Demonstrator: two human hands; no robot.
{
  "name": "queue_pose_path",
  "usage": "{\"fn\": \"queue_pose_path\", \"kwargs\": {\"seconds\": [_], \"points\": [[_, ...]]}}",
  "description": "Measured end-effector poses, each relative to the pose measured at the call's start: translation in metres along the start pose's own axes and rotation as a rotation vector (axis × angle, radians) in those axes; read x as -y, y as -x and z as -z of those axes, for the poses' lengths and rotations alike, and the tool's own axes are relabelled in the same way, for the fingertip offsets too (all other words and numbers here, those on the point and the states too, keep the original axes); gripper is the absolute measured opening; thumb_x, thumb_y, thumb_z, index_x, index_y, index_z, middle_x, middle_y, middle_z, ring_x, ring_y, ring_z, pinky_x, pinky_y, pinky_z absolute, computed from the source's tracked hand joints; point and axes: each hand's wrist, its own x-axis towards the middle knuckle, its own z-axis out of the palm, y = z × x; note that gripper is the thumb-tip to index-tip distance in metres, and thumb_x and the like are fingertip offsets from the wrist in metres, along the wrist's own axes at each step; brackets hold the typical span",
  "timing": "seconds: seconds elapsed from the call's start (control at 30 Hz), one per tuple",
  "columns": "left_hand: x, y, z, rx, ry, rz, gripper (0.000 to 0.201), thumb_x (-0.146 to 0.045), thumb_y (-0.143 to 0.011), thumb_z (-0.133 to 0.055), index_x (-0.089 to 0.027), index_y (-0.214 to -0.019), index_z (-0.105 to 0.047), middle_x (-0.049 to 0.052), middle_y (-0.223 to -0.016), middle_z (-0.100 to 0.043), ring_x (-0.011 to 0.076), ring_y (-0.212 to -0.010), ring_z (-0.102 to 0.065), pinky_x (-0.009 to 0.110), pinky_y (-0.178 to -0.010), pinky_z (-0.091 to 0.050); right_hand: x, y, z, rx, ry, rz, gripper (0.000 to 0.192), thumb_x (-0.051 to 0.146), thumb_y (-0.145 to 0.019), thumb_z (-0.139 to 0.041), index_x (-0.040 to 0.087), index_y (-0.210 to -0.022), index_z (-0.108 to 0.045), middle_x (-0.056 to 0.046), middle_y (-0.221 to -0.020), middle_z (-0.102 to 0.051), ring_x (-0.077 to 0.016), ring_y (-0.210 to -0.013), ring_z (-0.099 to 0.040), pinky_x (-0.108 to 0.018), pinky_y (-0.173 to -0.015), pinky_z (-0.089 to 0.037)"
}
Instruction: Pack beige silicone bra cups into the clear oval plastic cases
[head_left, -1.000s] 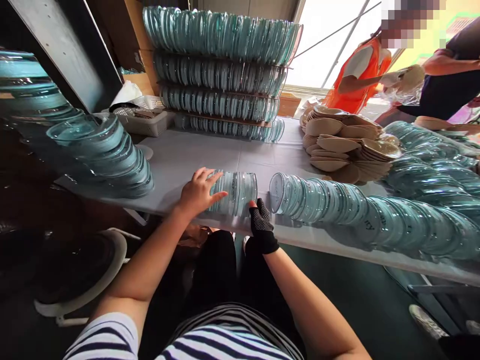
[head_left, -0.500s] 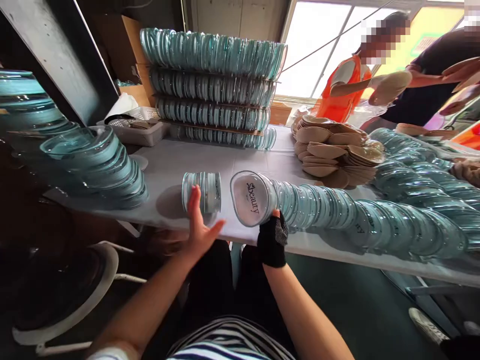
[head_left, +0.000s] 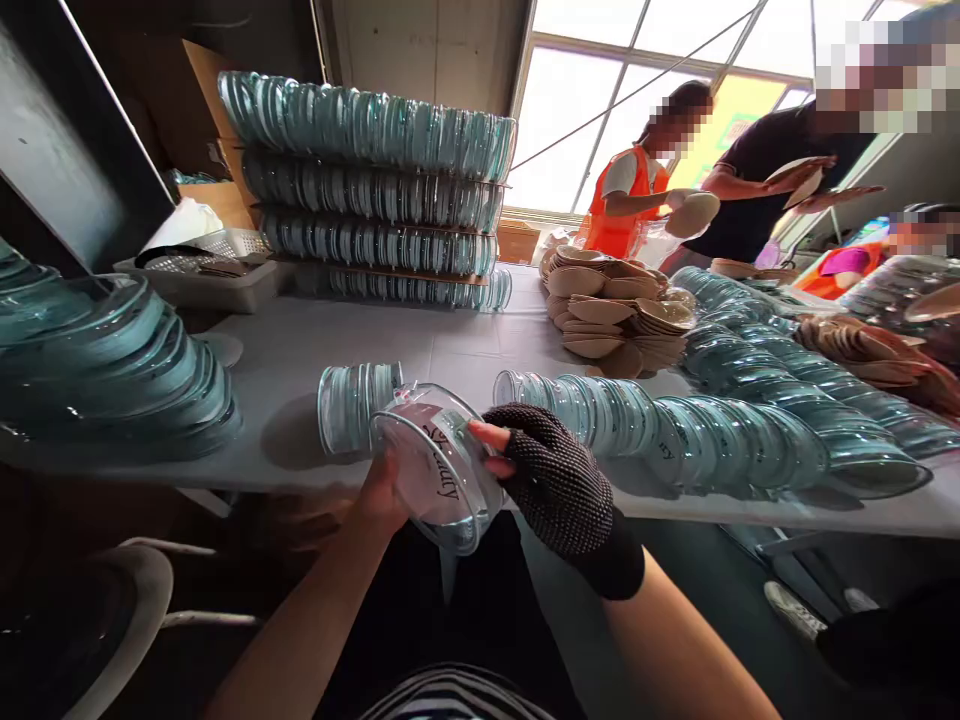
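Observation:
A clear plastic case (head_left: 437,470) with the black word "beauty" on its face is held up at the table's front edge, tilted. My bare left hand (head_left: 384,497) grips its left side, most of the fingers hidden behind it. My right hand (head_left: 561,482), in a black dotted fingerless glove, closes on its upper right side with bare fingertips on the plastic. Just behind to the left stands a short row of the same cases (head_left: 349,405). A longer nested row (head_left: 604,415) runs off to the right.
Cardboard-separated layers of cases (head_left: 375,190) rise at the back. A leaning stack (head_left: 127,370) stands at left, near a white basket (head_left: 217,285). Beige oval pieces (head_left: 592,305) are piled behind the long row. Two people (head_left: 626,200) handle similar pieces beyond; a stool (head_left: 142,610) is below left.
My right hand has lifted the end case off the long row and brought it left toward me. My left hand, open before, now grips it too. The view has shifted right.

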Motion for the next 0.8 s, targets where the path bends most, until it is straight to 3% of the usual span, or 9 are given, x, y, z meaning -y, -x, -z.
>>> {"fn": "queue_pose_path", "kwargs": {"seconds": [0.1, 0.17, 0.3, 0.47, 0.6, 0.67, 0.8], "points": [[0.005, 0.002, 0.011, -0.017, -0.052, -0.114, 0.07, -0.051, -0.055, -0.09, -0.024, -0.116, -0.068, 0.01, -0.111, -0.073, 0.0308, -0.102, -0.068, 0.044, -0.09, -0.056, -0.002, -0.013, 0.005, 0.108, 0.181, 0.085, 0.031, 0.019, -0.096, -0.053, 0.018, -0.125, -0.064, -0.009, -0.106, -0.071, -0.0228, -0.095, -0.062, -0.037, -0.078, -0.053], [0.007, 0.004, 0.019, -0.047, -0.092, -0.131, 0.072, -0.047, -0.053, -0.091, -0.024, -0.117, -0.068, 0.008, -0.11, -0.073, 0.0317, -0.105, -0.067, 0.043, -0.092, -0.056, -0.007, -0.018, 0.006, 0.135, 0.292, 0.137, 0.025, 0.019, -0.096, -0.053, 0.017, -0.115, -0.069, -0.009, -0.103, -0.071, -0.0232, -0.093, -0.06, -0.038, -0.08, -0.051], [0.012, 0.014, 0.03, -0.176, -0.157, 0.02, 0.08, -0.043, -0.048, -0.093, -0.025, -0.121, -0.067, 0.007, -0.099, -0.075, 0.0335, -0.106, -0.068, 0.043, -0.091, -0.057, -0.016, -0.02, 0.008, 0.295, 0.498, 0.204, 0.017, 0.015, -0.094, -0.053, 0.017, -0.093, -0.07, -0.009, -0.095, -0.07, -0.0221, -0.086, -0.06, -0.037, -0.076, -0.047], [0.026, 0.029, 0.034, -0.335, -0.21, 0.236, 0.079, -0.038, -0.053, -0.092, -0.025, -0.126, -0.064, 0.008, -0.098, -0.077, 0.0325, -0.1, -0.071, 0.039, -0.084, -0.06, -0.02, -0.013, 0.005, 0.63, 0.567, 0.247, 0.018, 0.025, -0.097, -0.048, 0.02, -0.102, -0.065, -0.007, -0.088, -0.067, -0.0227, -0.078, -0.062, -0.033, -0.061, -0.044], [0.033, 0.028, 0.033, -0.42, -0.297, 0.302, 0.089, -0.034, -0.051, -0.093, -0.026, -0.132, -0.058, 0.004, -0.087, -0.077, 0.0309, -0.086, -0.074, 0.039, -0.075, -0.062, -0.025, -0.006, 0.004, 0.808, 0.509, 0.177, 0.021, 0.032, -0.097, -0.049, 0.021, -0.1, -0.066, -0.006, -0.093, -0.069, -0.0232, -0.08, -0.066, -0.032, -0.059, -0.046], [0.033, 0.026, 0.032, -0.443, -0.315, 0.314, 0.095, -0.031, -0.048, -0.094, -0.027, -0.134, -0.055, 0.003, -0.083, -0.077, 0.029, -0.076, -0.074, 0.038, -0.069, -0.062, -0.027, -0.002, 0.004, 0.811, 0.47, 0.13, 0.022, 0.036, -0.095, -0.052, 0.022, -0.105, -0.066, -0.005, -0.098, -0.071, -0.0219, -0.08, -0.067, -0.031, -0.057, -0.047], [0.029, 0.023, 0.03, -0.424, -0.29, 0.343, 0.089, -0.03, -0.045, -0.095, -0.023, -0.127, -0.061, 0.003, -0.081, -0.078, 0.0278, -0.069, -0.074, 0.035, -0.061, -0.062, -0.031, 0.003, 0.005, 0.678, 0.344, 0.024, 0.025, 0.035, -0.089, -0.062, 0.019, -0.106, -0.068, -0.006, -0.1, -0.073, -0.0199, -0.081, -0.069, -0.027, -0.06, -0.046]]}}
